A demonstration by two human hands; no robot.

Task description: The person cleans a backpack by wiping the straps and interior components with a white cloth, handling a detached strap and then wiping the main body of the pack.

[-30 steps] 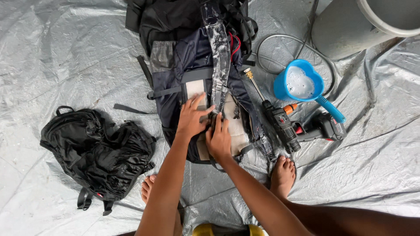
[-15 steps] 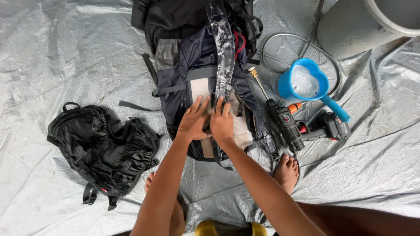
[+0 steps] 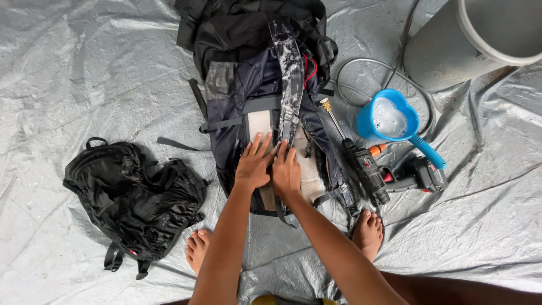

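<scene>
Grey tarp (image 3: 84,73) covers floor; navy backpack (image 3: 237,107) lies lengthwise, long axis running away from person; soapy strap (image 3: 292,73) along it; left hand (image 3: 253,165) and right hand (image 3: 287,169), both flat, fingers extended, press pale back panel (image 3: 261,121) side by side; neither grasps anything; 2nd black backpack (image 3: 135,197) well apart at left.

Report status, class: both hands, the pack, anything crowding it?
Left hand and right hand flat, side by side on navy backpack. Soapy strap above fingers. Spray gun close right; black backpack apart left.
</scene>
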